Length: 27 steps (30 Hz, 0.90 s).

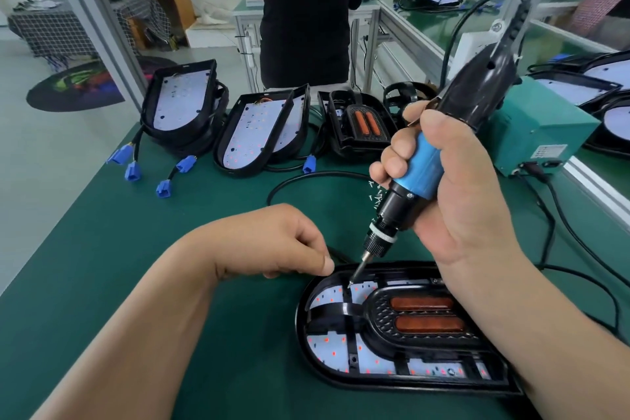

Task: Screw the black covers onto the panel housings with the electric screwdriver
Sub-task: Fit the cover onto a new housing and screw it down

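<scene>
The right hand (456, 194) is wrapped round the blue-and-black electric screwdriver (417, 164), tilted so its bit (358, 269) meets a strip of the black cover (381, 320). The cover sits in the near panel housing (301, 327), which lies flat on the green bench mat (153, 232). The left hand (269, 242) rests just beside the housing's rim, fingers curled with the thumb against them – whether it pinches anything cannot be told. Loose screws (376, 196) lie behind the tool, and further housings (184, 102) with blue connectors (133, 170) stand at the back – well apart.
</scene>
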Each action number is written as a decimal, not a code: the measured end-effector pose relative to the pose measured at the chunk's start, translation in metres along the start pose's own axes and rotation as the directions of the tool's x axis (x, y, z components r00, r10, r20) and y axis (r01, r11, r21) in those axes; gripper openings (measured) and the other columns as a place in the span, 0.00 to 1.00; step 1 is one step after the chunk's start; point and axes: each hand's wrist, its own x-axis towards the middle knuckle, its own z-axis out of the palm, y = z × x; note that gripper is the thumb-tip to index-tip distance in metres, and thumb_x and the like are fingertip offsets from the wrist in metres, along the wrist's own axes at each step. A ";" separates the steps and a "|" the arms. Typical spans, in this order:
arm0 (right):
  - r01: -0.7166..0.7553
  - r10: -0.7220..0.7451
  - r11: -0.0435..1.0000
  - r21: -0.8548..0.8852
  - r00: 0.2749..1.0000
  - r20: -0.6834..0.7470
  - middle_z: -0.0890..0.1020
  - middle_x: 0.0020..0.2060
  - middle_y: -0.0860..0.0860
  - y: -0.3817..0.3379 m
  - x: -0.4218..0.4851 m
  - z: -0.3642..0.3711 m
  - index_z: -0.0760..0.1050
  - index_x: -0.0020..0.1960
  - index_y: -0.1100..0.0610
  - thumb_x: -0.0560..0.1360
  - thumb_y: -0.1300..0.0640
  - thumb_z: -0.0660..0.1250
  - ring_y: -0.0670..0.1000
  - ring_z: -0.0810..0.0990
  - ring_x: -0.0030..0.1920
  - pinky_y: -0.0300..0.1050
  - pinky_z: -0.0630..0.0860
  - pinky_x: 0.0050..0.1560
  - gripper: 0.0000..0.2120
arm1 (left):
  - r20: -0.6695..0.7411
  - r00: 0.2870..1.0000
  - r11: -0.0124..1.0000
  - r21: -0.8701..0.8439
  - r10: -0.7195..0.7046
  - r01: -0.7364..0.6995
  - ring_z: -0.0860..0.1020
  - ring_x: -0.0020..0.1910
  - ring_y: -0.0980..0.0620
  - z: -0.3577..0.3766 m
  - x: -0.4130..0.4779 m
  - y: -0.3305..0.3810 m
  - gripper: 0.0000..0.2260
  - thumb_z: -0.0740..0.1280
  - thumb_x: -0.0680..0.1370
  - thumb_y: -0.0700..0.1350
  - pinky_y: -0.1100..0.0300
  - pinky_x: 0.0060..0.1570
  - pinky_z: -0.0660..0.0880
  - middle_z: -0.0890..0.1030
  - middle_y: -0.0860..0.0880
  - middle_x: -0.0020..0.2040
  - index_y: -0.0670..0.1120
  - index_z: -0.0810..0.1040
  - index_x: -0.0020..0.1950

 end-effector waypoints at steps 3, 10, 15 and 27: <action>0.005 -0.004 1.000 -0.012 1.000 0.015 0.75 0.35 0.50 0.001 -0.001 0.001 0.75 0.53 0.55 0.76 0.52 0.70 0.51 0.74 0.33 0.49 0.77 0.42 0.09 | 0.000 1.000 1.000 -0.011 0.008 -0.008 0.66 0.30 0.52 0.001 0.001 -0.001 0.09 0.76 0.77 0.49 0.62 0.29 0.64 0.70 0.50 0.31 0.44 0.85 0.44; 0.004 -0.002 0.999 -0.045 0.999 0.039 0.75 0.35 0.51 0.003 -0.002 0.001 0.77 0.53 0.54 0.76 0.53 0.70 0.51 0.74 0.32 0.50 0.77 0.41 0.08 | -0.005 1.000 1.000 0.000 0.015 -0.015 0.65 0.32 0.50 0.001 0.001 -0.001 0.10 0.75 0.75 0.51 0.60 0.30 0.63 0.70 0.47 0.32 0.44 0.85 0.45; 0.010 -0.006 0.998 -0.060 0.998 0.064 0.75 0.36 0.51 0.004 -0.003 0.002 0.76 0.54 0.55 0.77 0.53 0.69 0.51 0.74 0.33 0.50 0.77 0.42 0.08 | 0.001 1.000 1.000 -0.006 0.022 -0.022 0.65 0.32 0.49 0.001 0.002 -0.002 0.09 0.75 0.75 0.51 0.60 0.30 0.63 0.70 0.47 0.32 0.45 0.85 0.44; 0.052 -0.017 0.994 -0.096 0.943 0.332 0.75 0.36 0.51 0.003 -0.011 0.010 0.75 0.58 0.56 0.75 0.51 0.76 0.52 0.74 0.32 0.53 0.77 0.43 0.16 | -0.010 1.000 1.000 0.015 0.002 -0.002 0.65 0.33 0.48 0.003 0.003 -0.001 0.07 0.75 0.77 0.50 0.57 0.32 0.63 0.70 0.48 0.31 0.47 0.85 0.44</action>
